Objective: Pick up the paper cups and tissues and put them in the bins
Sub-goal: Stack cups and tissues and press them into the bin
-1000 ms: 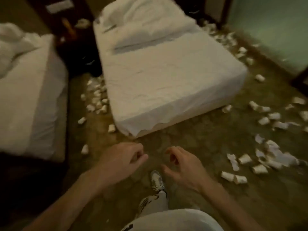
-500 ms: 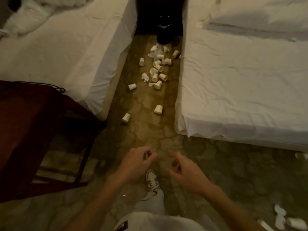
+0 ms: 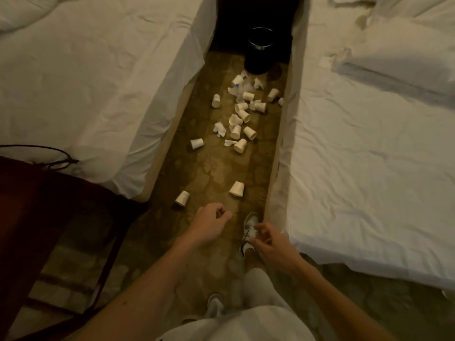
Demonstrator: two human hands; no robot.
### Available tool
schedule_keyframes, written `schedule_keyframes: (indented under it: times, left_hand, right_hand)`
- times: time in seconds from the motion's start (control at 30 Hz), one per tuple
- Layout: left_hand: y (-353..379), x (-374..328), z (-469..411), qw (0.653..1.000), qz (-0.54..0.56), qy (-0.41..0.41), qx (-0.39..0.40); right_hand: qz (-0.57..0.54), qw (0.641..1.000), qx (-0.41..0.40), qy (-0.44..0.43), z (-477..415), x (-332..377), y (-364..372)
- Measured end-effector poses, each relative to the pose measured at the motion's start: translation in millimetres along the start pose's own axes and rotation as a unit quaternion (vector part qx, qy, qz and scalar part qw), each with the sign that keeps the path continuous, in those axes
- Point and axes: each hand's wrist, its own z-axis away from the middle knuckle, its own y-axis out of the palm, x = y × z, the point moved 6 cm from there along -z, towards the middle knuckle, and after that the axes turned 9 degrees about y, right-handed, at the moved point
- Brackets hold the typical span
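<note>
Several white paper cups and crumpled tissues lie on the floor in the aisle between two beds. The nearest cups are one [image 3: 237, 189] ahead of my right foot and one [image 3: 182, 198] to its left; a cluster [image 3: 242, 119] lies farther on, with a crumpled tissue [image 3: 219, 129] beside it. A dark round bin [image 3: 259, 50] stands at the aisle's far end. My left hand [image 3: 211, 221] hangs loosely curled and empty just short of the near cups. My right hand [image 3: 270, 242] is also loosely curled and empty, above my shoe.
A white bed [image 3: 86, 77] borders the aisle on the left and another bed [image 3: 369, 148] on the right. A dark red chair [image 3: 49, 217] stands at the lower left. My shoe [image 3: 250, 223] is on the patterned floor [image 3: 211, 168].
The view has turned from the right bed and its littered floor to the aisle, and I have stepped forward into it. The cups and bin are nearer. Both hands stay empty.
</note>
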Motion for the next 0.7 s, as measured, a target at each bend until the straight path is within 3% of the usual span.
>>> schedule_keyframes:
  times: [0.17,0.33,0.5,0.7]
  left_hand:
    - [-14,10,-123,0.996,0.054,-0.068,-0.028]
    - [11,56,-246,0.987,0.099,-0.122,-0.031]
    - [75,158,-346,0.972,0.138,-0.19,-0.021]
    - [159,281,-449,0.963,0.125,-0.234,0.045]
  right_hand:
    - [-0.029,0.997,0.021,0.061,-120,44,-51]
    - [-0.026,0.989,0.038,0.139,-251,36,-65]
    - [-0.055,0.977,0.027,0.203,-392,-8,-51]
    - [-0.092,0.966,0.017,0.24,-551,-72,-26]
